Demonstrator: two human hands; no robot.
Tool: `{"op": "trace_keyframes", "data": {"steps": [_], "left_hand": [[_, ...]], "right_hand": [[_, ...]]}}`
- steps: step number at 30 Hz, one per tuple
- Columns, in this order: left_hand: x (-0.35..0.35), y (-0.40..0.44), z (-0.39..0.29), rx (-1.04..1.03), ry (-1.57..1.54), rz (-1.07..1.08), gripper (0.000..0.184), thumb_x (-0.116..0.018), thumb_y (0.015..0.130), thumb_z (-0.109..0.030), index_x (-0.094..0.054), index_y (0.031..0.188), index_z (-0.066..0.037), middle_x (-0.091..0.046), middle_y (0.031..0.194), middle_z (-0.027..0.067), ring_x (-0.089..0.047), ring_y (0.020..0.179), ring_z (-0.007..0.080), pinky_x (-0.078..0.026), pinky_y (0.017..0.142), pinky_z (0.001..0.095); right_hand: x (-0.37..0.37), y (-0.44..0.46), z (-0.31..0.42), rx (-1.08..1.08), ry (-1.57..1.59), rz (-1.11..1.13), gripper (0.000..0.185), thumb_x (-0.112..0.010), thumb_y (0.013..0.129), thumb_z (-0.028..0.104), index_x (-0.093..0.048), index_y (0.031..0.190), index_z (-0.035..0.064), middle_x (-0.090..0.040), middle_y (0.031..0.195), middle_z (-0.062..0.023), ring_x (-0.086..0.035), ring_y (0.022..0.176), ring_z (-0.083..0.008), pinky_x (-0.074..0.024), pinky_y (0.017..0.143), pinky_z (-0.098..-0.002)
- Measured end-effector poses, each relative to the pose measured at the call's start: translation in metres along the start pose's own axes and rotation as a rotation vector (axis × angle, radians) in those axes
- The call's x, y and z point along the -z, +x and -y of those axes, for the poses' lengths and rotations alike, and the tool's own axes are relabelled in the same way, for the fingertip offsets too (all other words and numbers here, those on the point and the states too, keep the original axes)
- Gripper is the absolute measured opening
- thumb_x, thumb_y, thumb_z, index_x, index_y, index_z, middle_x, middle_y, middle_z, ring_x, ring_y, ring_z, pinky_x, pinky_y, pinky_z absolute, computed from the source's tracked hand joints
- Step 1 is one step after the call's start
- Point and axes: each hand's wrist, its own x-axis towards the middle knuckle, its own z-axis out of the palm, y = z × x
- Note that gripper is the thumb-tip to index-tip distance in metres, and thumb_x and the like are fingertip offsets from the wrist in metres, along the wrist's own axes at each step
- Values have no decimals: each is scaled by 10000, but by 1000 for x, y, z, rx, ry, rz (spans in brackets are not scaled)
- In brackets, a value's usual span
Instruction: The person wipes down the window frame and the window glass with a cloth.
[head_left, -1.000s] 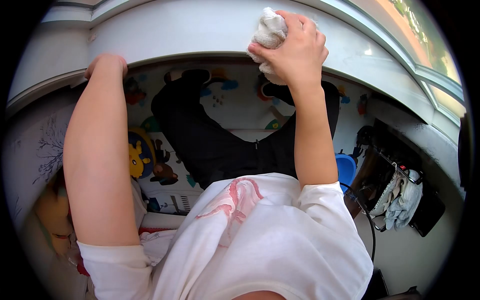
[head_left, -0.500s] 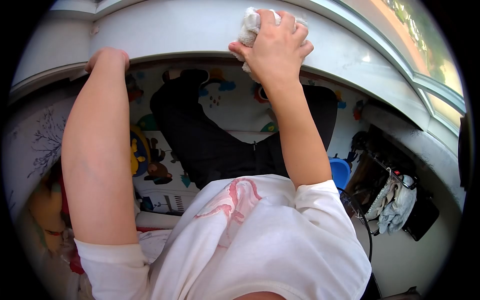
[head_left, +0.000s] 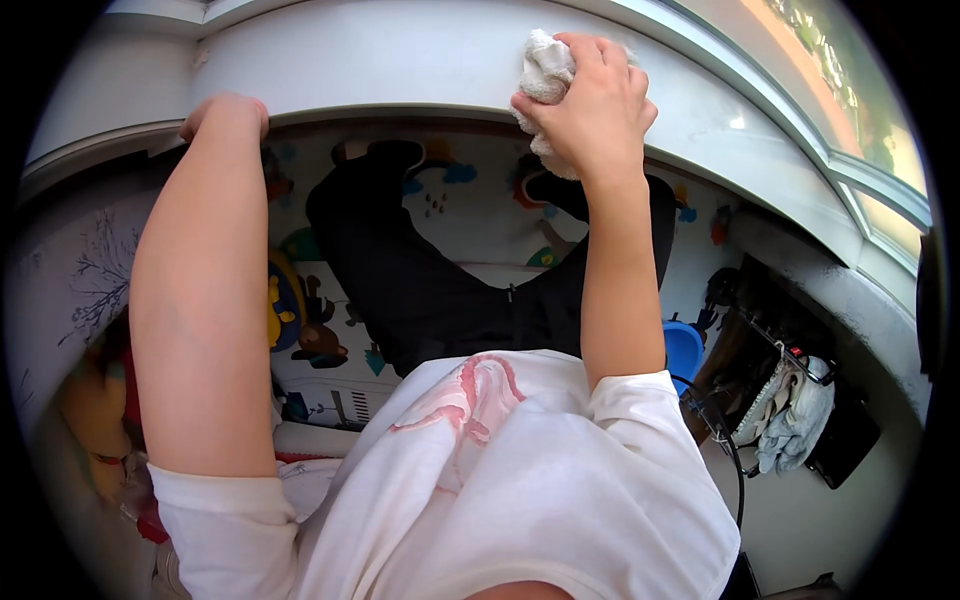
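A crumpled white cloth (head_left: 547,68) is bunched under my right hand (head_left: 598,110), whose fingers curl over it and press it onto the white window sill (head_left: 400,65). Part of the cloth hangs over the sill's front edge. My left hand (head_left: 225,112) rests at the sill's front edge on the left. Its fingers are mostly hidden behind the wrist, so their grip does not show.
A window (head_left: 850,90) borders the sill at the right. Below, my legs in black trousers (head_left: 440,290) are bent under the sill. A blue basin (head_left: 682,348) and a rack with hanging cloths (head_left: 795,410) stand at the lower right.
My right hand has slid the cloth to the right and slightly nearer along the sill. My left hand stays at the edge, shifted only slightly in view.
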Motion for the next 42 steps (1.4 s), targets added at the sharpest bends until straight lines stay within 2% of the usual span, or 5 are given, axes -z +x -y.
{"op": "trace_keyframes", "data": {"steps": [15, 20, 22, 35, 42], "left_hand": [[-5, 4, 3, -35, -64, -131, 385, -642, 975, -242, -666, 1359, -242, -626, 1393, -21, -566, 1294, 212, -461, 1052, 401], [2, -20, 7, -65, -14, -72, 417, -659, 965, -246, -651, 1382, -232, -597, 1442, 19, -543, 1332, 271, -450, 1072, 459], [-1, -23, 8, -77, -9, -152, 426, -663, 962, -248, -648, 1387, -230, -593, 1449, 35, -536, 1340, 294, -448, 1074, 482], [4, -15, 8, -74, -81, -95, 423, -653, 969, -268, -646, 1386, -200, -625, 1408, 21, -552, 1311, 239, -447, 1061, 425], [7, -11, 6, -64, -69, -55, 423, -626, 982, -272, -635, 1397, -191, -626, 1407, 13, -553, 1304, 217, -437, 1066, 407]], "right_hand": [[-20, 29, 86, 126, 112, -47, 429, -770, 748, 280, -661, 1131, 118, -614, 1205, -141, -552, 1141, -382, -443, 954, -587], [-7, 52, 44, -41, 75, -78, 450, -752, 759, 256, -660, 1174, 110, -614, 1233, -149, -540, 1193, -404, -464, 971, -551], [-17, 57, 16, -39, -75, -127, 571, -785, 765, 483, -669, 1231, 174, -657, 1258, -85, -568, 1210, -369, -468, 967, -544], [22, 35, -99, -539, -215, -236, 698, -749, 711, 467, -628, 1321, 150, -684, 1233, -128, -628, 1175, -374, -499, 980, -499], [-16, 39, -6, -163, -116, -262, 467, -756, 724, 394, -696, 1140, 190, -706, 1094, -77, -650, 1019, -368, -488, 899, -517]]}}
